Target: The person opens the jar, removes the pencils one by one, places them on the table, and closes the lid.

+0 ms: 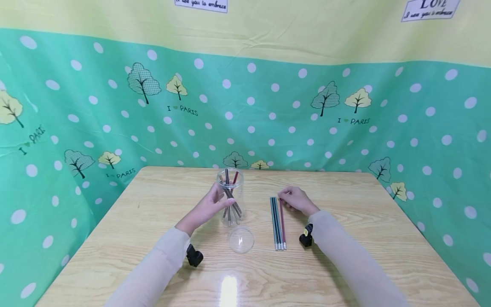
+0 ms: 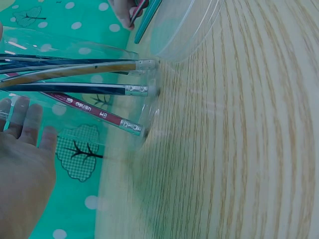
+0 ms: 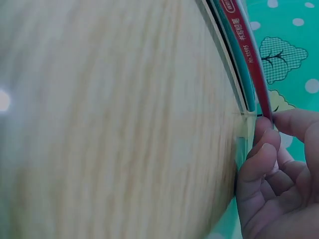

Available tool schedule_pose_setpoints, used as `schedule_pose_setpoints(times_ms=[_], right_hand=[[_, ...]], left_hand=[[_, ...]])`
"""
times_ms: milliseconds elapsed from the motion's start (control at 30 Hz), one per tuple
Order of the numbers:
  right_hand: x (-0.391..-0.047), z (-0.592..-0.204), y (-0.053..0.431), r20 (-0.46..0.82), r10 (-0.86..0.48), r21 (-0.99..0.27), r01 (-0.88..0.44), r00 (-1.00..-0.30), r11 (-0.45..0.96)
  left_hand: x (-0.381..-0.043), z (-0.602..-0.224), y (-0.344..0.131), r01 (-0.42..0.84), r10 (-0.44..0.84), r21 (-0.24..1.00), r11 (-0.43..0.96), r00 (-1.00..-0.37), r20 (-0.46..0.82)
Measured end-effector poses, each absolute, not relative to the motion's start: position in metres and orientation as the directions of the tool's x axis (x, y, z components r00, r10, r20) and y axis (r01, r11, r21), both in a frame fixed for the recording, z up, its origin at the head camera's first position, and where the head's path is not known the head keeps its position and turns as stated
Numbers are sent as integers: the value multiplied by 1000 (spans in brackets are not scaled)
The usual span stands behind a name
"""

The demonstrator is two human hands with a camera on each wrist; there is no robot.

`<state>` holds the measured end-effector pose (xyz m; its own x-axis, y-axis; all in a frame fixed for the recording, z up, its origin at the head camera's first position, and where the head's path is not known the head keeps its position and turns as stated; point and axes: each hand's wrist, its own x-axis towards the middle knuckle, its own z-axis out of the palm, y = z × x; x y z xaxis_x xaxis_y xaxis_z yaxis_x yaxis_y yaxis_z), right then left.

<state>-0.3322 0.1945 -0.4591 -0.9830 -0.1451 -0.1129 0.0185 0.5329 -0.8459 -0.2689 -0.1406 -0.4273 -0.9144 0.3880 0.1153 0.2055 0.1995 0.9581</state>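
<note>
A clear jar [image 1: 240, 192] stands upright on the table with several pencils [image 1: 233, 198] leaning inside it, dark, yellowish and red ones. My left hand [image 1: 205, 209] holds it from the left, thumb in front and fingers round the far side. In the left wrist view the eraser ends of the pencils [image 2: 99, 88] rest at the jar's bottom. To the right, my right hand [image 1: 295, 199] pinches the far end of a red pencil [image 1: 283, 224] between thumb and index finger. Beside that pencil lie several dark green pencils [image 1: 275, 221], side by side.
A round clear lid [image 1: 241, 239] lies flat just in front of the jar. The wooden table [image 1: 153, 264] ends at a green dotted cloth [image 1: 268, 102] on the far side and both flanks.
</note>
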Motion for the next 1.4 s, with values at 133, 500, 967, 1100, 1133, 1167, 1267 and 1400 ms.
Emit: schedule_pose_setpoints(times_ms=[133,500,967,1100,1133,1167,1267,1400], right_hand=[[-333,-459,193,-126,-142,-840,29,-982,542],[-335,-462,187,-134,-133,-808,31,-982,588],[-335,-466,186,-119,-104,-810,36,-987,586],[-335,-465,185,-120,-103,-809,37,-987,587],[-335,-465,185,-119,-104,-808,35,-987,589],[-335,-464,185,-118,-105,-807,34,-987,590],[-335,-463,184,-116,-105,-803,31,-988,596],[-335,-463,184,-117,-102,-797,32,-988,603]], left_hand=[[-270,-427,-140,212,394,958,191,-911,123],[-269,-428,-141,203,386,958,204,-916,112],[-272,-427,-139,236,400,961,147,-902,161],[-272,-428,-140,229,392,963,145,-907,157],[-272,-428,-140,230,391,963,144,-907,158],[-271,-427,-140,229,389,963,144,-908,157],[-271,-426,-140,233,389,962,138,-906,164],[-271,-426,-140,227,383,963,148,-911,156]])
